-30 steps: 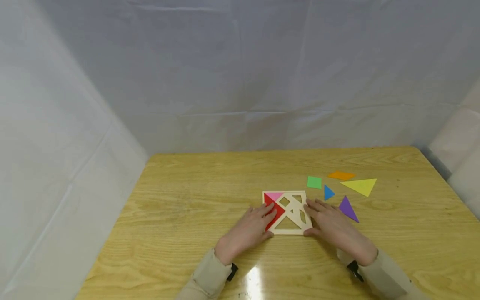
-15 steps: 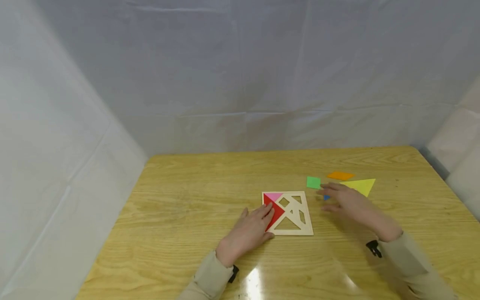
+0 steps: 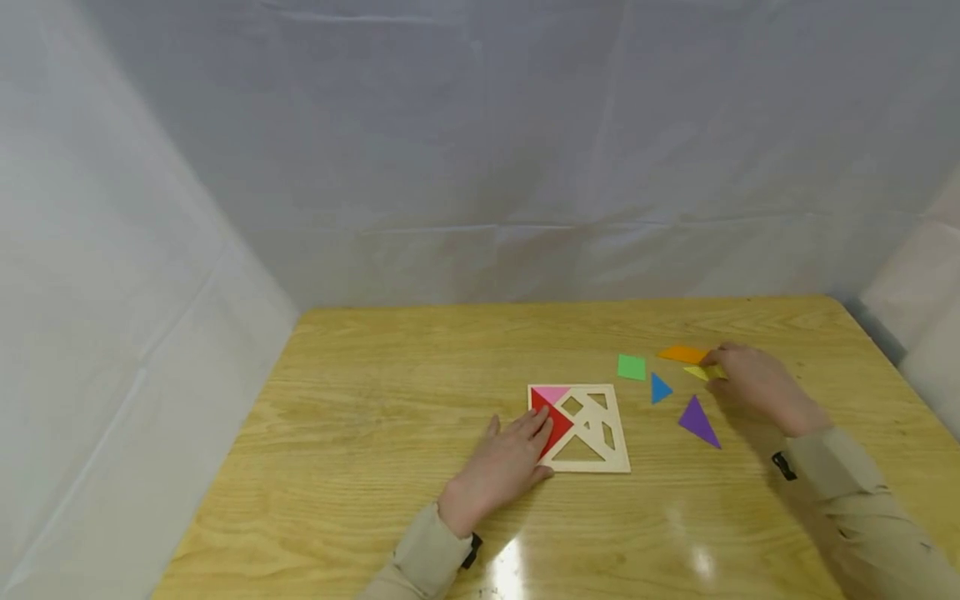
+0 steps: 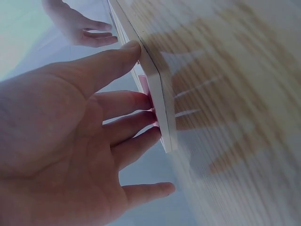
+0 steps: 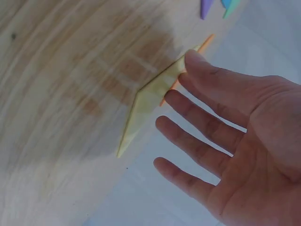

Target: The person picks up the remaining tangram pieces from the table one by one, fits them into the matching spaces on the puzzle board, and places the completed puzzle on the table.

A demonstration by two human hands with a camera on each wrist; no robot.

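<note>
A light wooden tangram board (image 3: 617, 462) lies on the table, with a red triangle (image 3: 558, 429) and a pink triangle (image 3: 552, 392) in its left side. My left hand (image 3: 506, 467) rests on the board's left edge with fairly straight fingers. Its fingertips touch the red triangle, and its thumb (image 4: 131, 49) lies against the board's rim. To the right, my right hand (image 3: 757, 383) pinches a yellow triangle (image 5: 146, 106) between thumb and forefinger at one edge. Its other fingers are spread. The yellow triangle is partly hidden in the head view.
An orange parallelogram (image 3: 681, 354) lies just beyond the yellow triangle. A green square (image 3: 632, 367), a blue triangle (image 3: 660, 388) and a purple triangle (image 3: 699, 423) lie between board and right hand on the wooden table (image 3: 375, 417). White sheeting (image 3: 480, 150) hangs behind.
My right hand has left the board's right edge, passed over the blue and purple triangles, and reached the yellow triangle. My left hand has stayed on the board.
</note>
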